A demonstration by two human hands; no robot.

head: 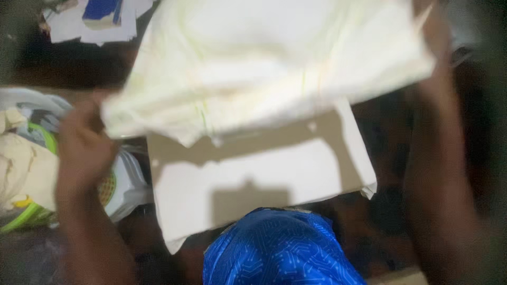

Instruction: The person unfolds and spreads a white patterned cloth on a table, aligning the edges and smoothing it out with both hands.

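I hold a cream-white piece of cloth (274, 63) spread in the air in front of me. My left hand (84, 145) grips its lower left corner. My right hand (430, 31) holds the upper right corner, with the fingers mostly hidden behind the fabric. The cloth hangs above a flat white sheet (259, 179) and casts a shadow on it. The picture is blurred by motion.
A blue patterned cloth (277, 250) covers my lap at the bottom centre. At the left stands a white plastic basket (124, 184) with cream and green fabric (21, 169) in it. Papers or cloth with a blue patch (97, 16) lie at the top left. The surroundings are dark.
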